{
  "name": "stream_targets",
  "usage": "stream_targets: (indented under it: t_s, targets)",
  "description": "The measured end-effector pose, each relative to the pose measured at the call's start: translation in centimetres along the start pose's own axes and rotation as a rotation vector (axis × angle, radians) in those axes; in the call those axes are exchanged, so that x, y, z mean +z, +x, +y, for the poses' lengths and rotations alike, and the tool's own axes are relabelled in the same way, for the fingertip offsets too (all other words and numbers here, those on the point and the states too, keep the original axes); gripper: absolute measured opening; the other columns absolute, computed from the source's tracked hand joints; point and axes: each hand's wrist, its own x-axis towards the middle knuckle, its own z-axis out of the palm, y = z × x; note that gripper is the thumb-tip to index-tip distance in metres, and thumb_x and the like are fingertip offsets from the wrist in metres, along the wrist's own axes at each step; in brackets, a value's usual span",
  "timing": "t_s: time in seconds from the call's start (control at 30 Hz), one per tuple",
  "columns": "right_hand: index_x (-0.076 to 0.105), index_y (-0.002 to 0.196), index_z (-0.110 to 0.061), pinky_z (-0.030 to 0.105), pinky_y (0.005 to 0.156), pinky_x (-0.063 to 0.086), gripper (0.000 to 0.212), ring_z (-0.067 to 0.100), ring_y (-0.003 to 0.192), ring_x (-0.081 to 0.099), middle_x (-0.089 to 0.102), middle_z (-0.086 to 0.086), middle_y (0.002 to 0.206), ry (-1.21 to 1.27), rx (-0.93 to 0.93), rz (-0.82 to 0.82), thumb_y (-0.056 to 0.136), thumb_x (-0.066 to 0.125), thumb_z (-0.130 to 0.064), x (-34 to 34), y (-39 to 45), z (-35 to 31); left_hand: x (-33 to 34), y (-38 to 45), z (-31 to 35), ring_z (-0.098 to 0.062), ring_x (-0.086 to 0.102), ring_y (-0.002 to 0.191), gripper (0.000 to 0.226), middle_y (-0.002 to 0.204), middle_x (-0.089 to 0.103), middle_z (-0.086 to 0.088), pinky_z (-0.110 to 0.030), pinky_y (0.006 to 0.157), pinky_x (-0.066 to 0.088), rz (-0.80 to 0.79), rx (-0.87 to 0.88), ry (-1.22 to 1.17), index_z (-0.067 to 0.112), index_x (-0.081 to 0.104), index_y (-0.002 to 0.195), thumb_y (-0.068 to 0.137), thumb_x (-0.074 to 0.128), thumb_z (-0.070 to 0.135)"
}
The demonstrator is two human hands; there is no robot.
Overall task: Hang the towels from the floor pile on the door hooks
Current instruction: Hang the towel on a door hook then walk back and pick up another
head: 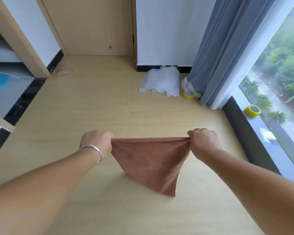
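Note:
A brown towel point(149, 160) hangs stretched between my two hands above the wooden floor, its top edge pulled taut and its lower part tapering to a point. My left hand point(97, 141), with a silver bracelet on the wrist, pinches the towel's left top corner. My right hand point(204, 141) pinches the right top corner. A closed wooden door point(92, 26) stands ahead at the far end of the floor. No hooks show on the part of the door in view.
White plastic bags point(161, 80) lie by the wall ahead on the right. A grey curtain point(222, 48) hangs beside the window. Yellow tape rolls sit on the floor point(188, 95) and on the sill point(252, 111). A doorway frame point(22, 39) opens on the left.

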Motion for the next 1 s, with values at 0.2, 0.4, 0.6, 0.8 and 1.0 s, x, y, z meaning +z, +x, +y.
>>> stream_targets:
  t_s: [0.2,0.4,0.6,0.8,1.0]
  targets:
    - [0.061,0.09,-0.023,0.029,0.068,0.034,0.025,0.025,0.097,0.058,0.064,0.0,0.095,-0.001,-0.003,0.185,0.079,0.046,-0.005,-10.1,1.5,2.1,-11.2,0.6,-1.6,-0.024,0.052,0.07,0.033,0.08,0.065,0.005,-0.026,0.059,0.034,0.191,-0.035,-0.099,0.032,0.067,0.09,0.074,0.05,0.008]
    - [0.056,0.081,-0.026,0.029,0.065,0.032,0.02,0.021,0.092,0.058,0.059,-0.006,0.082,0.074,-0.08,0.21,0.08,0.046,-0.009,-9.6,-1.9,3.4,-11.5,-4.1,-1.5,-0.023,0.055,0.07,0.036,0.078,0.063,0.006,-0.026,0.056,0.034,0.191,-0.017,-0.103,0.034,0.066,0.092,0.074,0.047,0.009]
    - [0.061,0.095,-0.028,0.028,0.07,0.032,0.034,0.017,0.101,0.056,0.064,-0.008,0.093,0.183,-0.148,0.028,0.081,0.039,-0.006,-0.6,-9.2,2.9,-2.3,-11.6,0.2,-0.019,0.061,0.095,0.04,0.097,0.066,0.008,-0.027,0.064,0.037,0.029,0.033,-0.093,0.036,0.064,0.101,0.077,0.045,0.01]
    - [0.063,0.111,-0.028,0.027,0.084,0.041,0.05,0.014,0.11,0.053,0.062,-0.012,0.11,0.242,-0.144,-0.167,0.077,0.034,-0.006,10.7,-17.5,0.7,9.9,-18.3,2.2,-0.017,0.06,0.102,0.039,0.107,0.064,0.01,-0.028,0.072,0.041,-0.185,0.071,-0.081,0.033,0.063,0.104,0.079,0.044,0.01]
    - [0.062,0.115,-0.027,0.029,0.095,0.04,0.048,0.014,0.122,0.047,0.06,-0.009,0.122,0.226,-0.176,-0.465,0.079,0.036,-0.008,21.5,-25.6,-2.1,22.1,-24.1,3.1,-0.018,0.061,0.101,0.038,0.108,0.063,0.01,-0.028,0.071,0.04,-0.407,0.086,-0.096,0.032,0.062,0.103,0.078,0.042,0.01]
